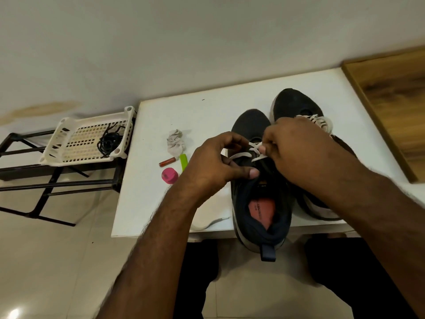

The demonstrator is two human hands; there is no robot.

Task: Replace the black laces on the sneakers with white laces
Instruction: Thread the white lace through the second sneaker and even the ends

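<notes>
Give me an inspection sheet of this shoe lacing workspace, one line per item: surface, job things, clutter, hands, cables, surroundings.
Surface: white table, two dark sneakers standing on it side by side.
Job's things: near sneaker partly threaded with a white lace; far sneaker already shows white lacing; black laces lie bundled in a white basket.
Clutter: crumpled cloth, small red tube, green strip, pink round object.
Hands: left hand holds the near sneaker's upper; right hand pinches the white lace.
Cables: nothing seen.
Surroundings: black metal rack under the basket, tiled floor, wooden panel at right.
</notes>
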